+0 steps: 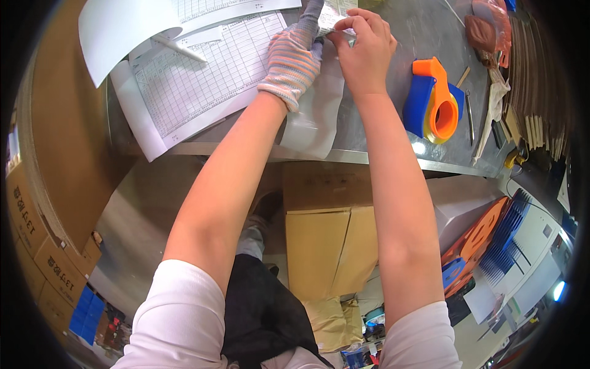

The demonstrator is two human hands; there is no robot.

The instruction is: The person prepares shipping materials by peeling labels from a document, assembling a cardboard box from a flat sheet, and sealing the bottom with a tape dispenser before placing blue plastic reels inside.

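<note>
- Clock directions are read from the centre of the view.
- Printed piece (334, 17): at 12 to 1 o'clock, at the top edge, between the two hands above the desk (407, 38); its fine dark print is too small to read.
- Left hand (287, 60): at 12 o'clock, in a striped knitted glove beside the printed piece; its fingers run to the edge of view, so whether they grip cannot be told.
- Right hand (369, 52): at 1 o'clock, bare; thumb and index finger pinch the near edge of the printed piece, the other fingers curled.
- Translucent sheet (314, 123): below the hands, overlapping the desk's front edge.
- Ruled form (215, 83): at 11 o'clock, a printed grid with small, illegible entries; a white pen (184, 50) lies on the papers.
- Tape dispenser (439, 109): at 2 o'clock, orange and blue, on the desk.
- Stacked cartons (38, 237): between 8 and 9 o'clock, bearing bold dark characters and numerals, legible though turned sideways.
- Cardboard box (316, 246): toward 5 o'clock, beneath the desk; faint marks on its upper part cannot be read.
</note>
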